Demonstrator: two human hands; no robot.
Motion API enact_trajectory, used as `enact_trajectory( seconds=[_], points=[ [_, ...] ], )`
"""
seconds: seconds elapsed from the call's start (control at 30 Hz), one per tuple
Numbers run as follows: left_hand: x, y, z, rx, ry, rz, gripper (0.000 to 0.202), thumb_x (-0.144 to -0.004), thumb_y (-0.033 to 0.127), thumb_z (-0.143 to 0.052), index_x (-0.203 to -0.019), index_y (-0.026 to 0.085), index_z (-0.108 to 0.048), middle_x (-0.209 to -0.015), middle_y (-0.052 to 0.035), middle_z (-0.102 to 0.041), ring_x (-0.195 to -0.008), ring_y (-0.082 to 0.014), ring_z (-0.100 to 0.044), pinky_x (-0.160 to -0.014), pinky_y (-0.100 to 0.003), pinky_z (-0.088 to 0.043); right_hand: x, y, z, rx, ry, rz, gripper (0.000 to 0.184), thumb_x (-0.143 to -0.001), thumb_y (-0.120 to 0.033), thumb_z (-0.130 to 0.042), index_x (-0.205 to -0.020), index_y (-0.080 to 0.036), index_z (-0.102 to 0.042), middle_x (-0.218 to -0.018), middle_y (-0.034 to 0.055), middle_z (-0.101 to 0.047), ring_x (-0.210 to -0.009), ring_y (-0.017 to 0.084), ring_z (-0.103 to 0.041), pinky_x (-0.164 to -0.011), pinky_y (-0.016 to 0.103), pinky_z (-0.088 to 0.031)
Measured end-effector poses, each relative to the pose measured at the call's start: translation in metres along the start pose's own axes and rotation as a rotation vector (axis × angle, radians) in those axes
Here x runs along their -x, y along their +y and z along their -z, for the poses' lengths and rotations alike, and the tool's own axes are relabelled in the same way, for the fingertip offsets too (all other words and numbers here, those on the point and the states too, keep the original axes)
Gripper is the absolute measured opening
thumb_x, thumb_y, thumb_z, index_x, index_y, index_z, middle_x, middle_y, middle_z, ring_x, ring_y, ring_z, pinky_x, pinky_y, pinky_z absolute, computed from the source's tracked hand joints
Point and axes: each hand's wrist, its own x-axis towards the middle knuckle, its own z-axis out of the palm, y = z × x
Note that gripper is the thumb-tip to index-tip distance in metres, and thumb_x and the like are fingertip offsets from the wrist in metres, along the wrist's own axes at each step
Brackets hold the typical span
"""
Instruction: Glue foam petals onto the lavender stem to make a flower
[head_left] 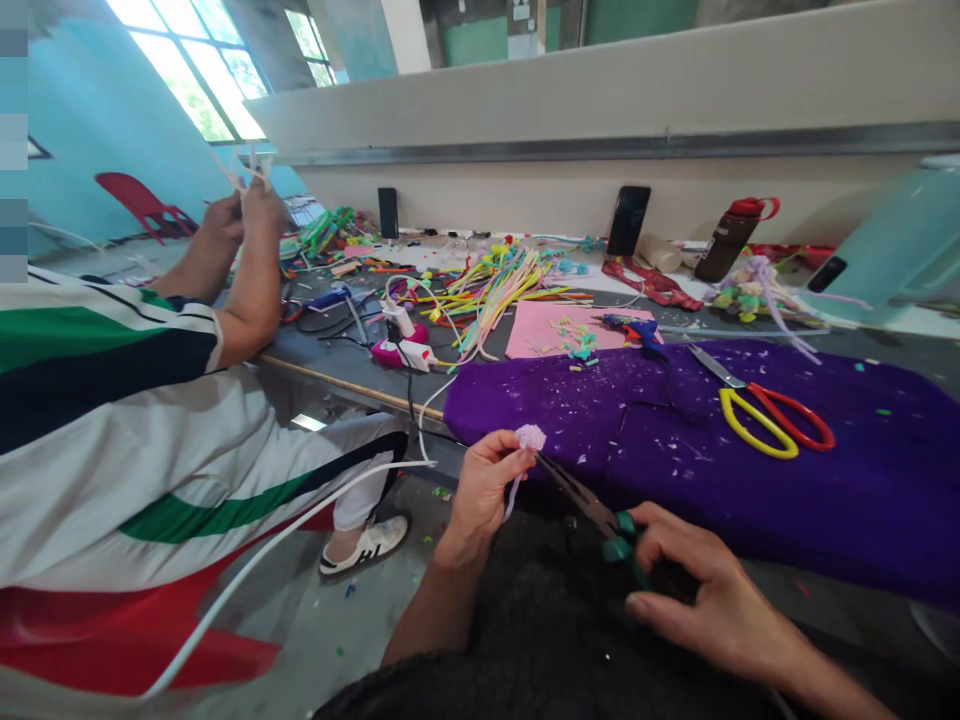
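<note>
Pinched in the fingers of my left hand [487, 485] is a small fuzzy lilac piece [530, 438], looking like a coiled pipe cleaner, with a strand hanging below. My right hand [694, 585] grips green-handled long-nose pliers [589, 505]. Their slim metal jaws are slightly apart, and the tips reach the left fingertips just under the lilac piece; whether they touch it I cannot tell. Both hands are above my dark-clad lap, before the table edge. Beyond them, a purple cloth [540, 400] covers the near table, with large scissors [757, 405] with yellow and red handles lying on it.
A pink sheet [525, 335] bears scraps and a blue glue gun [630, 325]. Behind lie many colourful pipe cleaners [517, 290]. A power strip [409, 352], cables, a brown bottle [731, 240] and a large teal container [892, 240] stand around. A co-worker [150, 400] sits at left, hands raised.
</note>
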Motion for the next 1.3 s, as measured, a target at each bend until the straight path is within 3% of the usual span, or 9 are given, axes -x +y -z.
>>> enact_trajectory(
  seconds=[0.73,1.03,1.3],
  points=[
    [0.001,-0.012,0.005,-0.040,-0.053,-0.052,0.016,-0.057,0.014,-0.078,-0.069,0.015,-0.066,-0.064,0.0020,-0.064,-0.055,-0.0063,-0.053,-0.054,-0.017,-0.040,0.001,0.008,-0.004,0.009,0.021,-0.050,0.019,-0.071,-0.015,-0.062,-0.070,-0.019,-0.044,-0.091,0.0007,-0.050,-0.081,0.015,-0.051,-0.071,0.027,-0.040],
    [0.001,-0.015,0.005,-0.058,-0.072,-0.057,0.014,-0.059,0.015,-0.076,-0.069,0.015,-0.066,-0.064,0.0014,-0.063,-0.057,-0.0069,-0.053,-0.056,-0.018,-0.039,-0.002,0.008,-0.004,-0.019,0.016,-0.074,0.016,-0.071,-0.012,-0.057,-0.066,-0.019,-0.043,-0.084,0.0006,-0.051,-0.073,0.014,-0.049,-0.066,0.026,-0.039],
    [0.003,-0.012,0.004,-0.123,-0.058,-0.063,0.013,-0.059,0.014,-0.076,-0.066,0.016,-0.065,-0.064,0.0032,-0.061,-0.058,-0.0063,-0.050,-0.056,-0.018,-0.037,-0.005,0.007,0.008,-0.320,-0.072,-0.141,0.020,-0.076,-0.026,-0.057,-0.064,-0.019,-0.043,-0.073,-0.0005,-0.050,-0.067,0.014,-0.047,-0.061,0.026,-0.039]
  ],
)
